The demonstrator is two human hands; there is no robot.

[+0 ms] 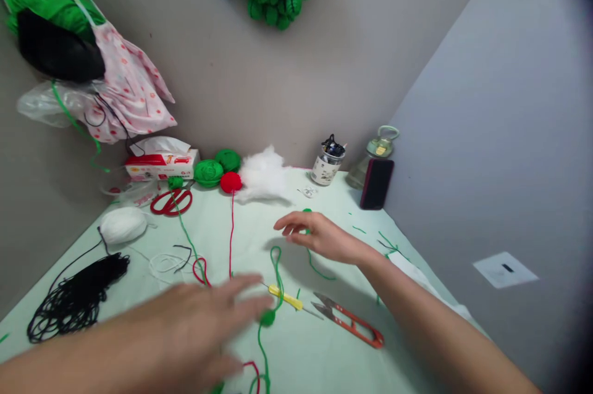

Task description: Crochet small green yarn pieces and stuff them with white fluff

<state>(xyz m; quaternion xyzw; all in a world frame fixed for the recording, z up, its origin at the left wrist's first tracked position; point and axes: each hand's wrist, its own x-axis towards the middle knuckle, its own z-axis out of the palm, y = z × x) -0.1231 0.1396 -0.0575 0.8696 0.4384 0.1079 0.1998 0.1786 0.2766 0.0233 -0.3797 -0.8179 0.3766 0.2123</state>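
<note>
Fingers of the left hand (pixel 199 314) are spread apart above the table, blurred enough that contact with anything below is hard to judge. Right by their tips lie a small round green crocheted piece (pixel 267 318) with a loop of green yarn (pixel 277 253) and a yellow-handled metal crochet hook (pixel 286 297). Fingers of the right hand (pixel 319 236) curve loosely, slightly parted; a bit of green yarnwork (pixel 307 231) shows at their edge, its tail on the cloth, and I cannot tell whether it is gripped or lies behind.

Just right of the hook rest orange-handled thread snips (pixel 354 323). Farther left are a bundle of black cord (pixel 78 295), a white yarn ball (pixel 123 225) and red-handled scissors (pixel 171 202). Toward the wall sit a red yarn ball (pixel 231 182), two green yarn balls (pixel 208 173) and fluffy white stuffing (pixel 264 175).

Behind the scissors, a red-and-white tissue box (pixel 162 167) carries printing too small to read. A jar with a pale printed label (pixel 325 170) is equally illegible; a dark-screened phone (pixel 377 184) leans against a green-topped clear bottle (pixel 357 171).
</note>
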